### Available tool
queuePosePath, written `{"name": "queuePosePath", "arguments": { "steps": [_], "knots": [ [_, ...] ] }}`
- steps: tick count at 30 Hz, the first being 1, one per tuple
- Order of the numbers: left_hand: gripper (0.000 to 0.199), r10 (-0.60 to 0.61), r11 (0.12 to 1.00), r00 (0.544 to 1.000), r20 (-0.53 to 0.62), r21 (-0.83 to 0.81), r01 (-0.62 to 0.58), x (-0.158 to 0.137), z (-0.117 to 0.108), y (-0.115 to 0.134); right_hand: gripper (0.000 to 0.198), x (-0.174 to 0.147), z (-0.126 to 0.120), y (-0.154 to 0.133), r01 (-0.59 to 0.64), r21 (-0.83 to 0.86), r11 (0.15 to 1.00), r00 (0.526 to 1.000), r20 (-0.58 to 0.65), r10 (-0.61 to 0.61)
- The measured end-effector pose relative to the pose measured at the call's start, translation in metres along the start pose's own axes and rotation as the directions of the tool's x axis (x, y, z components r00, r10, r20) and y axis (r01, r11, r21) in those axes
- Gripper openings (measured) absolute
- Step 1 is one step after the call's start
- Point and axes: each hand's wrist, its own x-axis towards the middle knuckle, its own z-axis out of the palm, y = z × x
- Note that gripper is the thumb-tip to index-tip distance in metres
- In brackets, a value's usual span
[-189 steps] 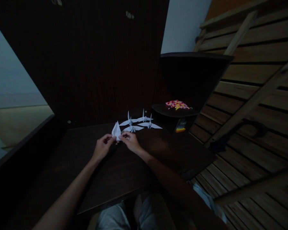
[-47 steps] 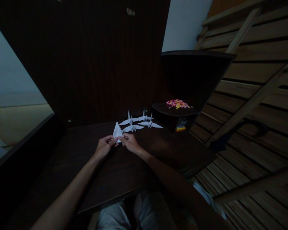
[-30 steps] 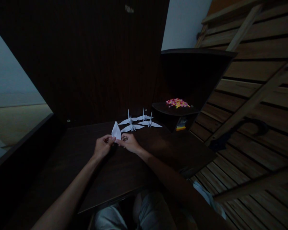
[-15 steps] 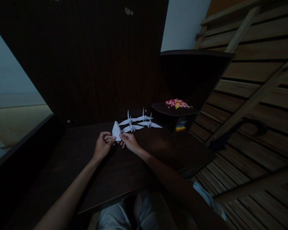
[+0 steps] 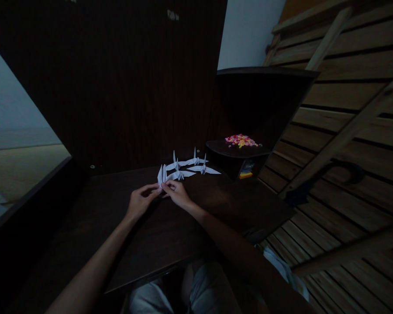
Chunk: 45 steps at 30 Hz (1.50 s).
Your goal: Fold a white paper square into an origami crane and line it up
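Observation:
Both of my hands pinch a small white folded paper piece (image 5: 161, 175) just above the dark wooden desk (image 5: 144, 226). My left hand (image 5: 140, 202) grips its lower left side; my right hand (image 5: 178, 194) grips its lower right side. The piece stands upright and narrow, its two points up. Right behind it on the desk sit three finished white paper cranes (image 5: 191, 165) with wings spread.
A dark corner shelf (image 5: 237, 152) at the back right carries a heap of small pink and yellow bits (image 5: 241, 140). A slatted wooden frame (image 5: 343, 131) leans along the right side. A tall dark panel (image 5: 134, 78) rises behind the desk.
The paper piece has gone from a broad triangle face to a narrow, two-pointed shape between my fingers. My hands have stayed in the same spot over the desk.

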Motion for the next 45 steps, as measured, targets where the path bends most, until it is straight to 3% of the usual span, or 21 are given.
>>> {"name": "queuePosePath", "arguments": {
  "steps": [7, 14, 18, 22, 30, 38, 45],
  "knots": [
    [0.042, -0.019, 1.000, 1.000, -0.021, 0.001, 0.019, 0.0011, -0.0016, -0.0003, 0.041, -0.0006, 0.0008, 0.0013, -0.008, 0.017, 1.000, 1.000, 0.013, 0.008],
    [0.045, -0.030, 1.000, 0.999, 0.012, 0.006, 0.030, -0.0010, -0.0009, 0.0025, 0.037, -0.0003, -0.0022, -0.0030, 0.120, -0.156, 0.980, 0.993, 0.000, -0.122],
    [0.043, -0.028, 1.000, 1.000, 0.006, -0.006, 0.028, -0.0010, 0.0003, 0.0038, 0.039, 0.0001, -0.0029, -0.0009, 0.070, -0.128, 0.989, 0.997, -0.009, -0.072],
    [0.040, -0.008, 0.999, 1.000, 0.008, -0.039, 0.009, 0.0010, -0.0001, 0.0034, 0.041, 0.0005, -0.0018, 0.0011, 0.093, -0.112, 0.989, 0.995, -0.026, -0.097],
    [0.036, -0.094, 0.996, 0.993, -0.065, -0.015, 0.093, 0.0060, -0.0040, 0.0001, 0.040, 0.0004, 0.0002, 0.0001, 0.046, -0.046, 0.998, 0.998, -0.042, -0.048],
    [0.034, 0.025, 0.999, 0.999, -0.029, 0.040, -0.024, 0.0037, -0.0025, 0.0018, 0.039, 0.0000, 0.0015, -0.0020, 0.017, 0.010, 1.000, 0.997, -0.075, -0.017],
    [0.035, 0.086, 0.994, 0.991, -0.104, 0.075, -0.079, 0.0008, -0.0002, -0.0037, 0.047, 0.0008, 0.0013, -0.0005, 0.023, 0.037, 0.999, 0.988, -0.154, -0.017]
  ]
}}
